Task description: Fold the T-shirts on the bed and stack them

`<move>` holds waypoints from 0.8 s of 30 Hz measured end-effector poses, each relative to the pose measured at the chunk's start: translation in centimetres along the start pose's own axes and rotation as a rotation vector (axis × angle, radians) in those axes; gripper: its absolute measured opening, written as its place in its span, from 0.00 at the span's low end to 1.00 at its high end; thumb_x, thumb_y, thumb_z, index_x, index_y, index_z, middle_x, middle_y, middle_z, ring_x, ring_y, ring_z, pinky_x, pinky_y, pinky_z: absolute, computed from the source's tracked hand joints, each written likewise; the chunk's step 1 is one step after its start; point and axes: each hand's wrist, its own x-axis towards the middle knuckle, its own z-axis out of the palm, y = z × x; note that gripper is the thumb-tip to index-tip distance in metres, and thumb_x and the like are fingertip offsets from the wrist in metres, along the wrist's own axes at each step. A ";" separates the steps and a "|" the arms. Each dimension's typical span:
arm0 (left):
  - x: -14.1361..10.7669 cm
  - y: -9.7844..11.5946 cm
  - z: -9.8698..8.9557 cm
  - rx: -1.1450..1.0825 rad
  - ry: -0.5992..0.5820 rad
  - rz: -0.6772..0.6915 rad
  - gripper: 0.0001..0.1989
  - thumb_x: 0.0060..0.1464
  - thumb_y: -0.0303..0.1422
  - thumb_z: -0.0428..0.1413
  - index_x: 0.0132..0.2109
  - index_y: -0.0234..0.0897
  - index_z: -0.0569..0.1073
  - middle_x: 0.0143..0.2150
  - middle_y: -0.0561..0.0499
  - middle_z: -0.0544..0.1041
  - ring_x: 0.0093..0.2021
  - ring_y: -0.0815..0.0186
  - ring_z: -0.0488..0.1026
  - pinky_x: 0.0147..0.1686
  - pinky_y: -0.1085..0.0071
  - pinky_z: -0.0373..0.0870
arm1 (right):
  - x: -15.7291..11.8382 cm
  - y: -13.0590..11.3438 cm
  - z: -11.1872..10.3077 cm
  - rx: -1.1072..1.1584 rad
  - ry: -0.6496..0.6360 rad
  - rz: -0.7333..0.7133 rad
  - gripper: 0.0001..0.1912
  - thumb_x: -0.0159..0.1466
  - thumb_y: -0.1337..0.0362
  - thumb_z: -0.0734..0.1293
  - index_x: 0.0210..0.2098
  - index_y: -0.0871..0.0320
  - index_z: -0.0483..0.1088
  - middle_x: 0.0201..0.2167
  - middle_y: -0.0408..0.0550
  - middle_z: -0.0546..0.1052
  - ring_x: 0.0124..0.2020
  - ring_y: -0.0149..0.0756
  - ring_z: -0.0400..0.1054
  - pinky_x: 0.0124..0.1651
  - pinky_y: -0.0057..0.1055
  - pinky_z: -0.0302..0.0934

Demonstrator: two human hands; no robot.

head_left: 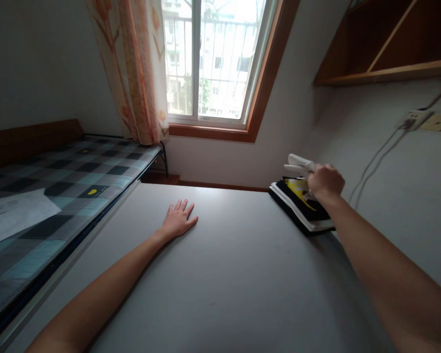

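Note:
My left hand (179, 218) lies flat on the white tabletop (220, 274), palm down with its fingers spread, and holds nothing. At the far right corner of the table, my right hand (326, 182) is closed around a white folded thing (300, 163) that looks like cloth; its exact kind does not show. Two of its ends stick out to the left of the fist. Just below sits a stack of folded clothes (292, 208) in black and white, with a yellow print on the top piece. My right wrist hides part of this stack.
Along the left side runs a bed with a checked mattress (121, 162), a sheet of paper (20, 215) on it. A window (213, 63) and a flowered curtain (139, 73) are behind the table. On the right wall are a wooden shelf (389, 73) and a socket (419, 119) with hanging cords.

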 end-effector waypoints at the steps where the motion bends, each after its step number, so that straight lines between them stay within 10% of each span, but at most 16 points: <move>1: 0.0 0.0 0.1 -0.003 0.002 -0.001 0.33 0.62 0.52 0.42 0.69 0.41 0.59 0.72 0.41 0.54 0.72 0.49 0.49 0.67 0.48 0.45 | -0.2 -0.7 -1.0 0.016 0.077 -0.035 0.17 0.68 0.68 0.56 0.46 0.70 0.73 0.43 0.69 0.73 0.41 0.45 0.68 0.38 0.38 0.54; 7: 0.2 -0.3 0.2 -0.081 0.062 0.003 0.30 0.62 0.49 0.45 0.67 0.41 0.62 0.71 0.41 0.58 0.70 0.49 0.53 0.66 0.47 0.48 | -5.5 -9.8 -4.4 0.065 0.081 -0.370 0.14 0.67 0.69 0.58 0.48 0.65 0.71 0.44 0.61 0.72 0.44 0.46 0.67 0.43 0.35 0.59; 15: 0.1 -1.2 -0.5 -0.383 0.702 -0.053 0.24 0.68 0.44 0.38 0.63 0.40 0.63 0.60 0.39 0.66 0.61 0.56 0.63 0.58 0.56 0.60 | -17.6 -22.0 0.3 0.479 -0.509 -0.502 0.07 0.62 0.66 0.65 0.32 0.60 0.75 0.34 0.52 0.75 0.33 0.35 0.68 0.35 0.28 0.57; 20: 0.0 -1.7 -0.8 -0.429 0.791 0.011 0.22 0.69 0.42 0.37 0.59 0.39 0.66 0.55 0.41 0.67 0.57 0.58 0.65 0.57 0.56 0.60 | -17.6 -23.9 1.9 1.032 -0.832 -0.390 0.21 0.55 0.53 0.71 0.15 0.58 0.64 0.14 0.36 0.58 0.20 0.25 0.52 0.25 0.26 0.43; 24: 0.6 -1.9 -2.5 -0.486 0.900 0.101 0.19 0.69 0.41 0.39 0.55 0.39 0.68 0.51 0.42 0.67 0.56 0.59 0.65 0.57 0.57 0.61 | -14.8 -21.4 1.8 1.417 -0.899 -0.189 0.23 0.50 0.45 0.72 0.20 0.60 0.69 0.15 0.37 0.64 0.20 0.25 0.54 0.23 0.25 0.45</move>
